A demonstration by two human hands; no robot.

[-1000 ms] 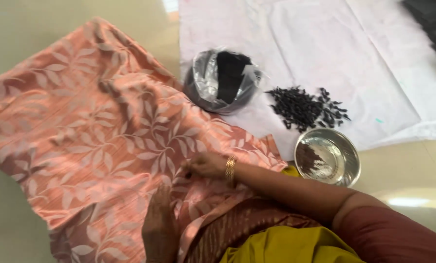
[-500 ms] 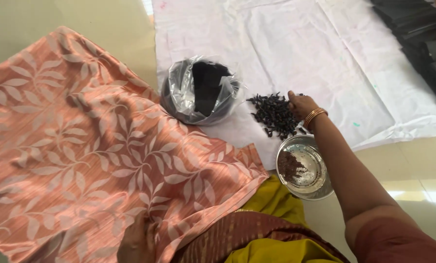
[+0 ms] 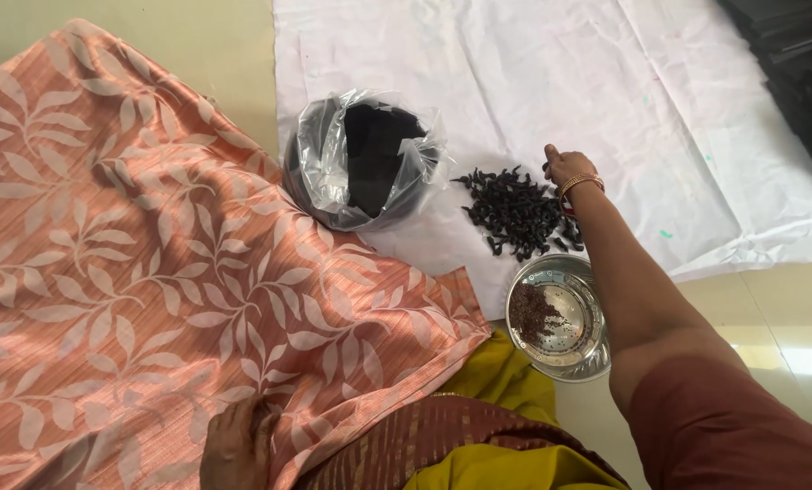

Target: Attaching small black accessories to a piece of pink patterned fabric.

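Note:
My right hand [image 3: 565, 166], with a gold bangle at the wrist, reaches out over the white sheet [image 3: 551, 82] and its fingers curl at the far right edge of a heap of small dark pods [image 3: 513, 210]. Whether it grips any of them I cannot tell. My left hand [image 3: 235, 445] lies flat on the peach leaf-patterned cloth [image 3: 133, 272] near the bottom edge, fingers spread, holding nothing. A steel bowl [image 3: 558, 318] with dark bits inside sits just below my right forearm.
A dark round container lined with a clear plastic bag [image 3: 365, 159] stands left of the heap. Dark objects [image 3: 796, 73] fill the top right corner. Pale tiled floor [image 3: 769, 308] shows at right; yellow and maroon clothing [image 3: 478, 445] lies at the bottom.
My right hand left the peach cloth, swung right to the dark heap and now rests at its far edge. The view has shifted, and the left hand stays on the cloth.

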